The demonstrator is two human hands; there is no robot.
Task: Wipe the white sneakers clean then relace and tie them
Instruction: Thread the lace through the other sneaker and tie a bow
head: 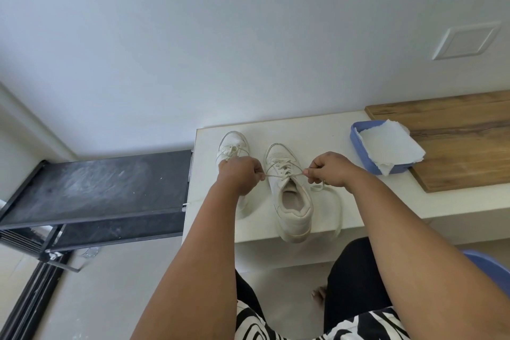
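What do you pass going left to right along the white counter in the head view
Far sneaker → left hand → near sneaker → right hand → blue tray holding paper towel → wooden board.

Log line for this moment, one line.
stage: lacing | left hand: pinches lace end | right hand: pinches other lace end | near sneaker: laces pulled apart | far sneaker: laced

no legible text or labels anywhere
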